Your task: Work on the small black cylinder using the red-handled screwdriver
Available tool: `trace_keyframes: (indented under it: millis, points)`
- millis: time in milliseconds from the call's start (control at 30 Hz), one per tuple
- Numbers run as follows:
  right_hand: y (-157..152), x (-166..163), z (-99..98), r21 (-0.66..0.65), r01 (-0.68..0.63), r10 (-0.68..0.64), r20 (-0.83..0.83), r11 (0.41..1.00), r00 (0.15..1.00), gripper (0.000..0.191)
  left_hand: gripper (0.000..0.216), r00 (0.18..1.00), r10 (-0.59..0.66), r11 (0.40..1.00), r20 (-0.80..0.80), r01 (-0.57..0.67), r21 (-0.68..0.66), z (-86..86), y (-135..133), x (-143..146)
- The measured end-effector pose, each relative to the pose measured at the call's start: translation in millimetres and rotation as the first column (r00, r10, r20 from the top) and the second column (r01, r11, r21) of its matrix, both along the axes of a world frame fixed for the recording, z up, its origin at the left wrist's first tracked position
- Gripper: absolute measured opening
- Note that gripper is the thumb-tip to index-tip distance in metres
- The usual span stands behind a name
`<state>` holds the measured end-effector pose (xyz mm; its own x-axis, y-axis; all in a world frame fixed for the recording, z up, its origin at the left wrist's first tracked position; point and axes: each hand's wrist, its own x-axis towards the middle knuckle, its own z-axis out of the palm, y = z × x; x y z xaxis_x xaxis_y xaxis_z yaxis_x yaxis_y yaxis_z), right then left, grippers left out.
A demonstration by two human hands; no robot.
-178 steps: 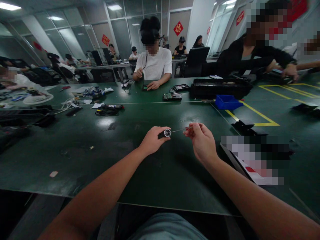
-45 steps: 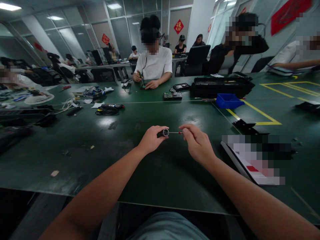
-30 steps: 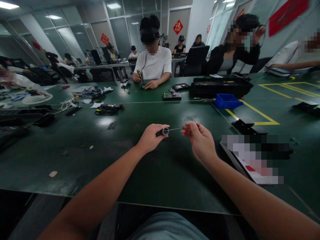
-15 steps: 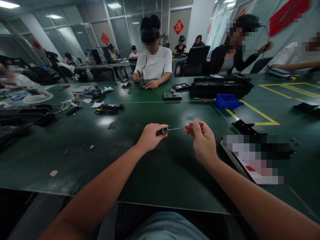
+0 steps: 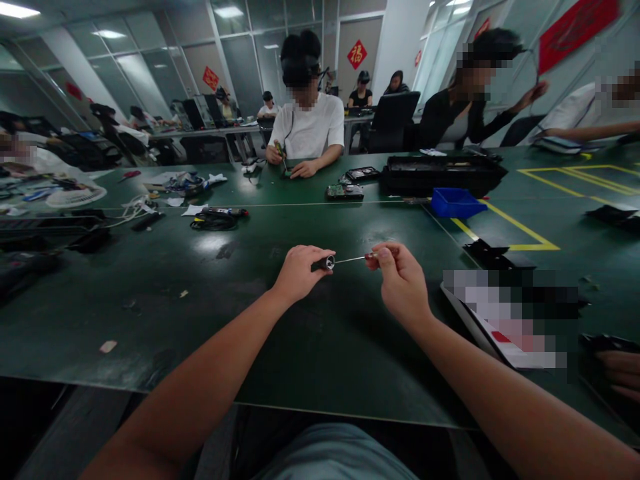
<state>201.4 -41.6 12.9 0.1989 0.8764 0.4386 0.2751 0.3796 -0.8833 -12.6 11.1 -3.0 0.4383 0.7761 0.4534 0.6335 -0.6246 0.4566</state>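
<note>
My left hand (image 5: 299, 272) is closed round a small black cylindrical part (image 5: 323, 263) with a silvery round end facing right. My right hand (image 5: 400, 283) pinches the reddish handle of a thin screwdriver (image 5: 356, 258), whose metal shaft points left into the part's silvery end. Both hands hover just above the dark green table (image 5: 200, 300), about a hand's width apart.
Across the table a person in a white shirt (image 5: 310, 130) works with a tool. A blue bin (image 5: 456, 202), a long black case (image 5: 440, 175), circuit boards (image 5: 345, 192) and a coiled black cable (image 5: 214, 220) lie beyond. Another person's hand (image 5: 620, 373) rests at the right edge.
My right hand has turned slightly on the screwdriver handle, with the tip still in the part. Another person's hand has come into view at the lower right.
</note>
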Motion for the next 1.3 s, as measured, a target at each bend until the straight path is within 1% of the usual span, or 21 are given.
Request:
trace_keyframes:
  millis: [200, 300, 367, 467, 600, 733, 800, 867, 933, 1000, 1033, 1067, 1100, 1133, 1167, 1233, 1300]
  points:
    - [1, 2, -2.4, -0.013, 0.035, -0.034, 0.086, 0.999, 0.996, 0.026, 0.039, 0.999, 0.015, 1.000, -0.052, -0.015, -0.005, -2.0, 3, 0]
    - [1, 2, -3.0, -0.027, 0.057, -0.052, 0.164, 0.998, 0.985, 0.027, 0.040, 0.999, 0.001, 0.999, -0.042, -0.003, -0.049, -2.6, 3, -1]
    - [2, 2, -3.5, -0.048, 0.053, -0.042, 0.212, 0.997, 0.976, 0.027, 0.041, 0.999, -0.006, 0.997, -0.034, 0.003, -0.080, -2.6, 4, -1]
    - [3, 1, -4.0, -0.083, 0.042, -0.020, 0.241, 0.996, 0.970, 0.026, 0.041, 1.000, -0.014, 0.994, -0.019, 0.011, -0.112, -1.5, 4, -2]
    - [5, 2, -3.1, -0.101, 0.060, -0.032, 0.259, 0.993, 0.965, 0.026, 0.039, 0.997, 0.009, 0.985, 0.073, 0.004, -0.174, 1.8, 3, -3]
    - [5, 4, -2.0, -0.091, 0.072, -0.044, 0.274, 0.993, 0.961, 0.027, 0.038, 0.975, 0.090, 0.971, 0.205, -0.040, -0.236, 3.2, 5, -4]
    - [4, 4, -1.8, -0.086, 0.077, -0.051, 0.276, 0.993, 0.960, 0.028, 0.036, 0.939, 0.137, 0.958, 0.316, -0.045, -0.282, 2.1, 7, -3]
    - [3, 4, -1.4, -0.075, 0.086, -0.063, 0.264, 0.993, 0.962, 0.028, 0.037, 0.870, 0.176, 0.937, 0.460, -0.005, -0.348, 0.7, 9, -2]
    - [2, 3, -0.5, -0.055, 0.092, -0.076, 0.241, 0.994, 0.968, 0.028, 0.039, 0.770, 0.216, 0.900, 0.600, 0.081, -0.428, -0.3, 10, 1]
    - [1, 3, 0.6, -0.031, 0.099, -0.090, 0.216, 0.995, 0.972, 0.028, 0.036, 0.668, 0.252, 0.854, 0.700, 0.187, -0.485, -0.1, 10, 3]
    - [0, 2, 1.3, -0.020, 0.102, -0.096, 0.207, 0.995, 0.974, 0.028, 0.033, 0.638, 0.261, 0.836, 0.725, 0.226, -0.500, 0.7, 9, 4]
    - [0, 2, 1.9, -0.008, 0.106, -0.102, 0.200, 0.994, 0.975, 0.027, 0.028, 0.630, 0.260, 0.829, 0.732, 0.243, -0.504, 1.9, 8, 5]
    - [-1, 2, 2.5, 0.004, 0.109, -0.108, 0.193, 0.994, 0.975, 0.027, 0.023, 0.647, 0.251, 0.831, 0.720, 0.238, -0.503, 3.6, 7, 5]
    - [-2, 2, 3.0, 0.017, 0.110, -0.111, 0.187, 0.994, 0.976, 0.026, 0.021, 0.689, 0.237, 0.841, 0.685, 0.208, -0.500, 5.9, 6, 5]
    - [-3, 2, 3.6, 0.032, 0.109, -0.113, 0.180, 0.993, 0.977, 0.026, 0.021, 0.747, 0.224, 0.854, 0.626, 0.159, -0.496, 8.6, 5, 6]
    - [-5, 2, 4.6, 0.063, 0.100, -0.109, 0.165, 0.993, 0.980, 0.024, 0.025, 0.868, 0.200, 0.887, 0.454, 0.036, -0.460, 14.7, 4, 7]
    - [-7, 2, 5.6, 0.096, 0.089, -0.103, 0.147, 0.991, 0.984, 0.022, 0.023, 0.953, 0.153, 0.923, 0.261, -0.043, -0.384, 20.0, 6, 9]
